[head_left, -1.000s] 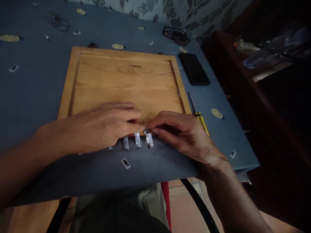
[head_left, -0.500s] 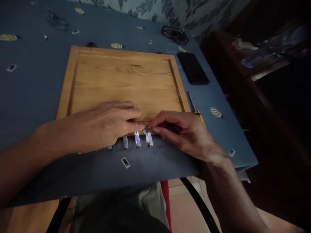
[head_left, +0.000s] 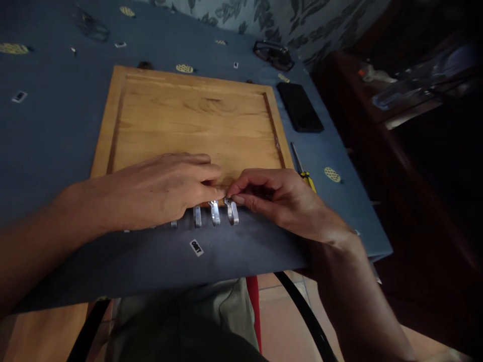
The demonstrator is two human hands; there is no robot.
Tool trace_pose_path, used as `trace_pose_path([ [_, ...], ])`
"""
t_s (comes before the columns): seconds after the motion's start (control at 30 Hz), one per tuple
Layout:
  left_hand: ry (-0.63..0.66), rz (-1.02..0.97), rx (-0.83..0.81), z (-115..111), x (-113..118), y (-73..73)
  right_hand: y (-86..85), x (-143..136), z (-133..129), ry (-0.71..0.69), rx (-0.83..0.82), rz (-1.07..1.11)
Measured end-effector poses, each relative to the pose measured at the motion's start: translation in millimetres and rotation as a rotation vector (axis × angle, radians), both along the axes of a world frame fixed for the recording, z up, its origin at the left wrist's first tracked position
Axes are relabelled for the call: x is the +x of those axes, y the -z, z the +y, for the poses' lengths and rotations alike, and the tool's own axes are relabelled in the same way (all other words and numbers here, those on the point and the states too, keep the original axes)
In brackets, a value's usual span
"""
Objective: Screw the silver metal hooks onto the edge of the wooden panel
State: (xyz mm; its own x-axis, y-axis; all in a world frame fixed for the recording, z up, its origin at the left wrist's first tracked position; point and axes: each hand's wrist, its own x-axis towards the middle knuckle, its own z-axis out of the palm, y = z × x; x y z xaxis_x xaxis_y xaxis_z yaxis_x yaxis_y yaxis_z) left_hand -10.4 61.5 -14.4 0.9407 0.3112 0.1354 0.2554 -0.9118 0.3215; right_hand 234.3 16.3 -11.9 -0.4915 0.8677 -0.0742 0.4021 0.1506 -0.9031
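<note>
Student: Where does the panel lie, and what lines its near edge?

Tutor: The wooden panel [head_left: 196, 120], a framed board with a recessed centre, rests flat on the patterned blue cloth [head_left: 49, 130]. Metal hooks [head_left: 215, 213] stand in a row along its near edge, their curved ends projecting over the cloth; the leftmost are partly hidden by the left hand [head_left: 166, 188].

Student: And the state of each hand?

Tutor: Left: palm down across the near part of the panel, fingers loosely bent and partly extended, thumb reaching towards the top of the rightmost hook [head_left: 233, 213]. No object shows in its grasp. Right: the right hand [head_left: 287, 201] is drawn into a nearly closed pinch, thumb and index fingertips at the upper end of that same hook. Whether a small part sits between them is too small to tell.

Student: Which objects lie about the panel?

Tutor: To its right, a screwdriver [head_left: 308, 181] with a yellow and black handle, partly covered by the right hand; farther back, a black phone [head_left: 301, 107]; beyond that, dark-framed glasses [head_left: 273, 55]. Nearer the wearer, a printed label [head_left: 196, 248] reads "OBEY".
</note>
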Motion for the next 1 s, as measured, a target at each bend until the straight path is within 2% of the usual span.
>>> trace_pose_path([
  [0.27, 0.021, -0.016, 0.031, 0, 0, 0.3, -4.1, 2, 8, 0.041, -0.237, 0.069],
  [0.5, 0.034, -0.033, 0.035, 1, 0, 2.6, -9.0, -2, 14, 0.039, -0.375, 0.137],
  [0.73, 0.041, -0.046, -0.02, 3, 0, -1.5, -4.5, -2, 20, 0.031, -0.402, 0.161],
  [1.0, 0.045, -0.082, 0.024, 1, -2, 3.2, -7.2, -2, 27, -0.051, -0.428, 0.11],
])
